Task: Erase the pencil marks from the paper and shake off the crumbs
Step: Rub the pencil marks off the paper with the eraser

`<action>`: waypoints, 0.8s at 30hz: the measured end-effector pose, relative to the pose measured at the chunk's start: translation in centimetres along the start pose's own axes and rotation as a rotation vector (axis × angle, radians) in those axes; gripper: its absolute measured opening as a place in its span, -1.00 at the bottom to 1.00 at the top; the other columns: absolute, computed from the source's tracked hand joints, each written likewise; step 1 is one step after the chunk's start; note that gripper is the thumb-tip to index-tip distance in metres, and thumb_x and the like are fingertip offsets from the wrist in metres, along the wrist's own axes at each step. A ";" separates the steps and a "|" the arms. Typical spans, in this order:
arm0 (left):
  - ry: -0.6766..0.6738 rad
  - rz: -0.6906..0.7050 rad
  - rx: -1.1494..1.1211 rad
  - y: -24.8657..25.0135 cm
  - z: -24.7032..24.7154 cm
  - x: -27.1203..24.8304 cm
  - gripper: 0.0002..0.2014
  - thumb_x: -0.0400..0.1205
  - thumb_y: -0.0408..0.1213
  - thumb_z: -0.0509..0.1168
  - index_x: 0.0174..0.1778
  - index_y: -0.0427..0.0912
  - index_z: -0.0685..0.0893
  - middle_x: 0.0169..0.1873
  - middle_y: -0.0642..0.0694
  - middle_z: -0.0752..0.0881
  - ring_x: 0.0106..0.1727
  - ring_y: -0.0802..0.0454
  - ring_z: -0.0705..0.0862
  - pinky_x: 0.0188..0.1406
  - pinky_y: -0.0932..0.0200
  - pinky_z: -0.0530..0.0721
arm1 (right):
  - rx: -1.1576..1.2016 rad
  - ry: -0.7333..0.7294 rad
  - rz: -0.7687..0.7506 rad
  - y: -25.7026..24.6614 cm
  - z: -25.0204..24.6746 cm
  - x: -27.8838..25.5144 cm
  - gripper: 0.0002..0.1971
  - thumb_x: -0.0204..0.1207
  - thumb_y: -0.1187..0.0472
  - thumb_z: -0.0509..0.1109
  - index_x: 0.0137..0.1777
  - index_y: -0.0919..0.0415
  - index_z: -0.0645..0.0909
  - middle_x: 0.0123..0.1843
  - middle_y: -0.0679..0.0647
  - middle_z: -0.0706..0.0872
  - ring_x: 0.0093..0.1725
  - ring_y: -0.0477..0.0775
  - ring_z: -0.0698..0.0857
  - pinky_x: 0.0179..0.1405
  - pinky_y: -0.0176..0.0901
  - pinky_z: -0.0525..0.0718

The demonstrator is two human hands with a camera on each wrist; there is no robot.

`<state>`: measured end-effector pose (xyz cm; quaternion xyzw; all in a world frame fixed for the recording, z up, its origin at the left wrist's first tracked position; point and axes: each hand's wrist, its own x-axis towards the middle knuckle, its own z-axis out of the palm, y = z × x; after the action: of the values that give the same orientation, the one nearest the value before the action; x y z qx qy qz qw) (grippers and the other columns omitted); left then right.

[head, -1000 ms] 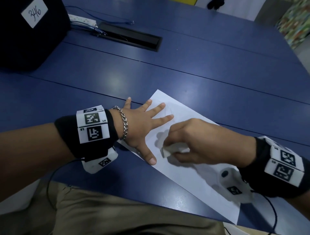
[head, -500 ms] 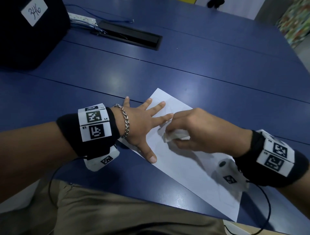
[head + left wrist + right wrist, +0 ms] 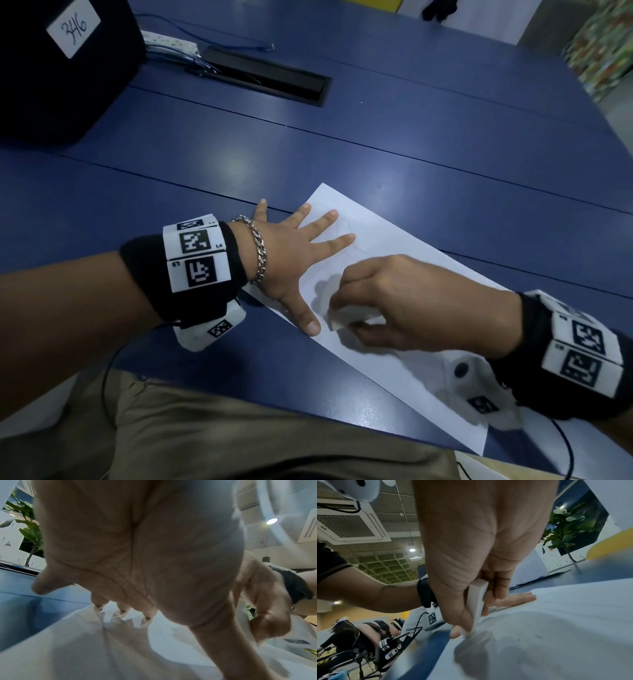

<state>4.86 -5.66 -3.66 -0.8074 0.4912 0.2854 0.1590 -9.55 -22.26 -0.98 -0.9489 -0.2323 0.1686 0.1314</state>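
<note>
A white sheet of paper (image 3: 404,346) lies slantwise on the blue table (image 3: 394,113), with faint pencil lines near its far corner. My left hand (image 3: 291,253) lies flat on the sheet's far left part, fingers spread and straight, pressing it down. My right hand (image 3: 387,308) pinches a white block eraser (image 3: 346,317) between thumb and fingers, its tip down on the paper near the left thumb. In the right wrist view the eraser (image 3: 476,605) stands on end with its lower corner on the paper (image 3: 556,635). The left wrist view shows the left hand's fingertips (image 3: 122,609) on the sheet (image 3: 85,649).
A black box (image 3: 58,68) with a "346" label stands at the far left. A black cable slot (image 3: 270,77) and a white power strip (image 3: 169,42) lie behind it. The table's near edge runs just below the paper, above my lap.
My right hand has rubbed the eraser back and forth: up toward the left fingers half a second ago, now back down near the left thumb. The left hand has stayed put.
</note>
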 end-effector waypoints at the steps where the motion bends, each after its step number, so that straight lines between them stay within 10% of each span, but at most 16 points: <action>1: -0.002 -0.001 0.002 0.0 0.0 0.0 0.48 0.17 0.71 0.40 0.67 0.41 -0.58 0.72 0.12 -0.62 0.80 -0.19 -0.49 0.50 -0.90 -0.13 | 0.004 0.000 0.019 0.4 -0.3 0.1 -0.76 0.56 -0.04 0.42 0.16 -0.05 0.77 0.02 -0.13 0.71 -0.04 0.03 0.73 -0.02 0.00 0.71; 19: -0.007 0.006 -0.002 -0.3 0.2 0.2 0.48 0.15 0.73 0.39 0.68 0.42 -0.57 0.72 0.16 -0.61 0.80 -0.16 -0.50 0.54 -0.86 -0.16 | -0.020 0.017 0.086 0.2 -0.9 0.7 -0.74 0.46 0.00 0.41 0.13 -0.09 0.77 0.02 -0.13 0.73 -0.04 0.04 0.72 -0.03 0.05 0.72; 24: 0.023 0.001 0.005 -0.5 0.3 0.3 0.60 0.13 0.76 0.36 0.74 0.13 -0.58 0.72 0.25 -0.58 0.80 -0.06 -0.49 0.65 -0.70 -0.20 | -0.048 0.050 0.111 1.8 -1.8 2.5 -0.74 0.45 -0.03 0.40 0.10 -0.05 0.78 -0.04 -0.07 0.79 -0.06 0.08 0.74 -0.06 0.09 0.73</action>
<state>5.35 -5.45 -4.11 -0.8100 0.4943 0.2748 0.1551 -6.06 -22.95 -0.60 -0.9671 -0.1800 0.1460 0.1051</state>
